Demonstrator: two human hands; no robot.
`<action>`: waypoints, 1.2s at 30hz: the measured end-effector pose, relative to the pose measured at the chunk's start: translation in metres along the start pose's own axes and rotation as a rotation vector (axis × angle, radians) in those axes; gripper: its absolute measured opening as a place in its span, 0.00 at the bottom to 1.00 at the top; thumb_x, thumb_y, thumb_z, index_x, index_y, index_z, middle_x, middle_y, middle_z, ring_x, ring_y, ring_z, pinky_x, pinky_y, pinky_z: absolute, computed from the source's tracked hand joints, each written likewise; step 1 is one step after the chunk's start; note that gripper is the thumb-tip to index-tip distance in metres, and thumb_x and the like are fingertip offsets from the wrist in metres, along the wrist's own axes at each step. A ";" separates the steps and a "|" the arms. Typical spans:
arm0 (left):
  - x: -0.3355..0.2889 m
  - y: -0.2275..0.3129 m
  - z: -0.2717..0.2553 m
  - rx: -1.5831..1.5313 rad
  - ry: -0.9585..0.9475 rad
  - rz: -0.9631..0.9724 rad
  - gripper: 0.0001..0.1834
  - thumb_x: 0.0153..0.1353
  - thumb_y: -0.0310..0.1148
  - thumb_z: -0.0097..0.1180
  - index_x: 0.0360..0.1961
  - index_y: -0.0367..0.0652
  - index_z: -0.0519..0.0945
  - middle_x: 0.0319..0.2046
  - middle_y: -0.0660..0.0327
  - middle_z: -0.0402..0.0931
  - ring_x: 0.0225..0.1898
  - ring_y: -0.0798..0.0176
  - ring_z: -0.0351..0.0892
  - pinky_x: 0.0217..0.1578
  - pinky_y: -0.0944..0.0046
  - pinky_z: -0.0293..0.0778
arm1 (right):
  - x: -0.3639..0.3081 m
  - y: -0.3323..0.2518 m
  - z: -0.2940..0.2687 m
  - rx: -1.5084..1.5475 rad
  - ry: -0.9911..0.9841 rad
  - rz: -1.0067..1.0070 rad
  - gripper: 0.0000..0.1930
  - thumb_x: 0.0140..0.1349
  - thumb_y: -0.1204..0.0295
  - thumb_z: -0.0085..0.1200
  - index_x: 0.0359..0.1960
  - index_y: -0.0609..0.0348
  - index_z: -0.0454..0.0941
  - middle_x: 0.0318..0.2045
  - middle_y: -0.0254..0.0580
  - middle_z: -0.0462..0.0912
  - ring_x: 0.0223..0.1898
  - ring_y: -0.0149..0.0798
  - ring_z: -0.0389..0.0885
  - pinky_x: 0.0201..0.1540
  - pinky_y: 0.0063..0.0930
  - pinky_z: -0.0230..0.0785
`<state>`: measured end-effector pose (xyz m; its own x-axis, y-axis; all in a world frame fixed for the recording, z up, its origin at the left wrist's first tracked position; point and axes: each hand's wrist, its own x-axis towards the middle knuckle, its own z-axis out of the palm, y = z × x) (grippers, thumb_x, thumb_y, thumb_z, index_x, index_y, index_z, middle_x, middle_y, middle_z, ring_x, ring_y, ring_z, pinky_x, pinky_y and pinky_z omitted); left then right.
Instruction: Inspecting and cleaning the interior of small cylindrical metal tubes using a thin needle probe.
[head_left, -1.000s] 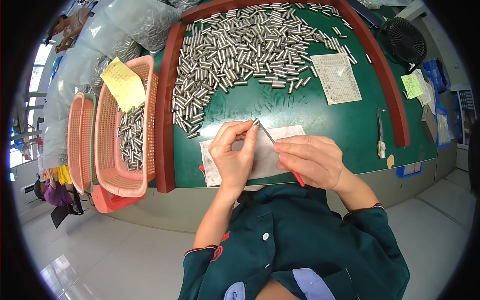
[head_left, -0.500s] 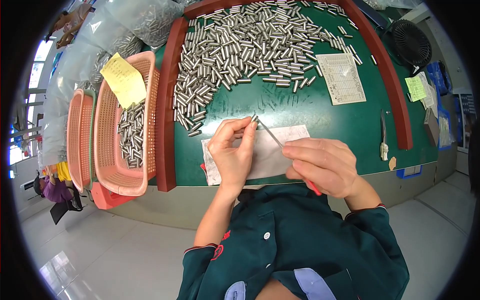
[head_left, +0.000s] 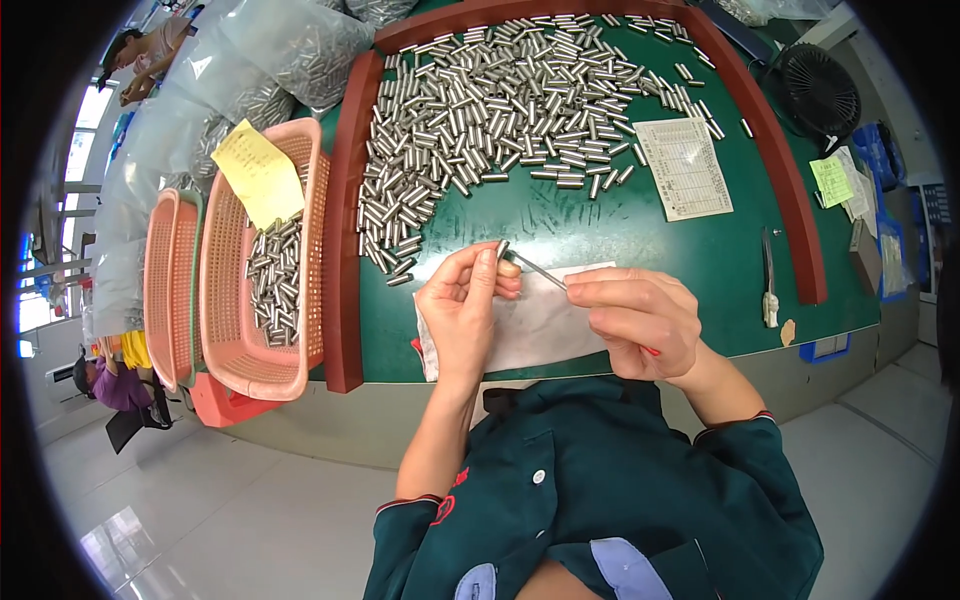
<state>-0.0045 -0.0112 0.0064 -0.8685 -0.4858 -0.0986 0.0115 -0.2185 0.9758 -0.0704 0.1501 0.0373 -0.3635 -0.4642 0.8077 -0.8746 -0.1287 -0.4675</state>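
Between the thumb and fingertips of my left hand is a small shiny metal cylinder, held over the front of the green table. My right hand grips a thin metal rod tool with a red handle, mostly hidden in the palm. The tool's tip lies close to the cylinder's end; whether it touches or enters it, I cannot tell. Below both hands lies a whitish, stained cloth. A wide heap of similar metal cylinders covers the far part of the table.
Dark red wooden rails border the table. Left of them stands a pink plastic basket with cylinders and a yellow note. A paper form, a thin pointed tool and a black fan are at the right. Filled plastic bags stand far left.
The cylinder has tilted in my left fingers, and the fingers behind it have shifted. My right hand has turned slightly, hiding more of the red handle. The whole view has shifted a little.
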 end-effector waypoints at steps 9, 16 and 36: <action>0.000 0.000 0.001 -0.002 -0.030 -0.003 0.07 0.60 0.25 0.49 0.35 0.31 0.75 0.23 0.56 0.77 0.22 0.70 0.75 0.25 0.73 0.73 | -0.004 0.005 0.004 -0.023 -0.028 0.021 0.10 0.50 0.85 0.50 0.34 0.63 0.69 0.30 0.50 0.78 0.30 0.48 0.81 0.27 0.30 0.76; -0.006 -0.003 0.002 0.048 -0.083 0.095 0.07 0.58 0.23 0.50 0.36 0.31 0.74 0.25 0.57 0.77 0.25 0.71 0.75 0.28 0.73 0.73 | -0.003 -0.001 0.004 -0.041 -0.012 0.012 0.13 0.47 0.83 0.54 0.36 0.62 0.70 0.31 0.49 0.79 0.30 0.47 0.81 0.27 0.27 0.75; 0.001 -0.001 0.002 -0.020 0.001 0.057 0.07 0.57 0.20 0.50 0.37 0.32 0.72 0.30 0.54 0.76 0.28 0.68 0.75 0.34 0.71 0.72 | 0.000 -0.003 -0.008 -0.037 0.031 0.008 0.10 0.53 0.82 0.50 0.38 0.62 0.66 0.32 0.50 0.78 0.28 0.46 0.81 0.27 0.31 0.77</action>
<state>-0.0062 -0.0096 0.0054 -0.8656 -0.4989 -0.0428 0.0714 -0.2076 0.9756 -0.0702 0.1574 0.0411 -0.3799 -0.4372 0.8152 -0.8827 -0.0921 -0.4608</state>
